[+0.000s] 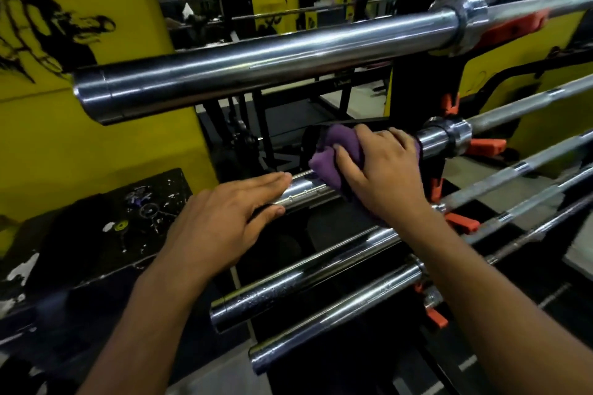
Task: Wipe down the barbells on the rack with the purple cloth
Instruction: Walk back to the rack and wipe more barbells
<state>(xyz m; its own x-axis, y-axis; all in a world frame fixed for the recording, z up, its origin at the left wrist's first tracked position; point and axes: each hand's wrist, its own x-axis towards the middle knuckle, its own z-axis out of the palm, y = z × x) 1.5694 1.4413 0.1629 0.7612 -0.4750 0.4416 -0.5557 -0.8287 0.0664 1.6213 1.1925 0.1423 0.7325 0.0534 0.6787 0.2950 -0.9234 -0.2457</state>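
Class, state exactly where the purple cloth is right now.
In the head view, centre frame, the purple cloth lies under the right hand on the second barbell's sleeve.

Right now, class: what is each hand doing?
Left hand: open, straight fingers resting on the chrome barbell sleeve.
Right hand: pressing the crumpled purple cloth onto that sleeve, fingers curled round it.

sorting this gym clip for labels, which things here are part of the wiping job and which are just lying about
Part of the job:
purple cloth
right hand holding the cloth
barbell being wiped
left hand resting flat on it
top barbell
lower barbells

Just there:
orange rack hooks
yellow wall
black paint-spattered ledge
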